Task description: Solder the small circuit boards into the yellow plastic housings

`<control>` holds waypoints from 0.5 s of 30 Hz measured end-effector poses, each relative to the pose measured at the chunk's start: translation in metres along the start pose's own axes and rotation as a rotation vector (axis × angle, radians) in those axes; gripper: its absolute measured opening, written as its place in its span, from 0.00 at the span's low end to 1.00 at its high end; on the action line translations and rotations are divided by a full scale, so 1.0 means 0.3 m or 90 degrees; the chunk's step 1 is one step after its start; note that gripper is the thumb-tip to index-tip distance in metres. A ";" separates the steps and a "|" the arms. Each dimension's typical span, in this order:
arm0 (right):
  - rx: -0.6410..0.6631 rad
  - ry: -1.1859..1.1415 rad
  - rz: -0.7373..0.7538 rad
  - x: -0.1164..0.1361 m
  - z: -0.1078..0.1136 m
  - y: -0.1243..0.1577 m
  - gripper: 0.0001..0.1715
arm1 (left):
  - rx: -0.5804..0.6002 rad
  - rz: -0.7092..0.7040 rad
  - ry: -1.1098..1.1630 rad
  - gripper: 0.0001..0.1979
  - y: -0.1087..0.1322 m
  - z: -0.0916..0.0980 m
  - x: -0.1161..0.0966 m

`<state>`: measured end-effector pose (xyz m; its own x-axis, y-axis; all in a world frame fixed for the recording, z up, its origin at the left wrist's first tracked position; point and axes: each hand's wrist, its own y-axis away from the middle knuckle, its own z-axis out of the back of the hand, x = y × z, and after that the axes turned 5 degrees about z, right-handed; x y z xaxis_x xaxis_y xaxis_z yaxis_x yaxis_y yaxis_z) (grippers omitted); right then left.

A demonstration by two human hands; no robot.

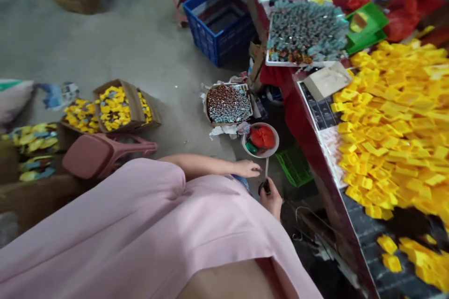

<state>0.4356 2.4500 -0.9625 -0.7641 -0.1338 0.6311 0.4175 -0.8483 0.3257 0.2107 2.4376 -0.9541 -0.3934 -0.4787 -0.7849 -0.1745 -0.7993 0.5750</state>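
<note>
My right hand (272, 200) is closed around the black handle of a pair of scissors (266, 178), whose thin pale blade points at a white bucket (274, 147). Red and dark green pieces (262, 137) lie inside that bucket. Just left of the scissors is my left hand (247, 168), its fingers stretched out and slightly bent, with nothing visible in it. Blur hides the finer detail of both hands.
A table heaped with yellow plastic pieces (396, 135) is at right, beside a tray of grey-blue parts (305, 30). On the floor are a box of brown and silvery parts (228, 104), a green crate (294, 167), a blue crate (219, 23) and a pink stool (89, 156).
</note>
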 end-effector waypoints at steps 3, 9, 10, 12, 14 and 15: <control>0.031 0.025 -0.021 -0.017 0.023 -0.118 0.35 | -0.049 0.113 0.033 0.15 0.009 0.096 0.096; 0.143 0.036 -0.019 0.124 -0.014 -0.413 0.30 | -0.217 0.331 0.057 0.16 0.163 0.436 0.418; 0.168 0.031 -0.014 0.171 -0.047 -0.477 0.28 | -0.239 0.358 0.058 0.16 0.186 0.504 0.483; 0.211 0.023 -0.015 0.286 -0.139 -0.609 0.25 | -0.267 0.401 0.058 0.17 0.210 0.649 0.614; 0.241 0.011 -0.028 0.424 -0.258 -0.732 0.23 | -0.277 0.426 0.057 0.17 0.196 0.808 0.734; 0.256 0.003 -0.036 0.499 -0.321 -0.786 0.22 | -0.277 0.432 0.057 0.17 0.174 0.892 0.787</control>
<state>0.1753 2.5805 -1.0126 -0.7931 -0.0951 0.6016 0.5330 -0.5863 0.6101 -0.1327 2.3800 -1.0478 -0.2105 -0.9227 -0.3230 0.4509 -0.3848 0.8054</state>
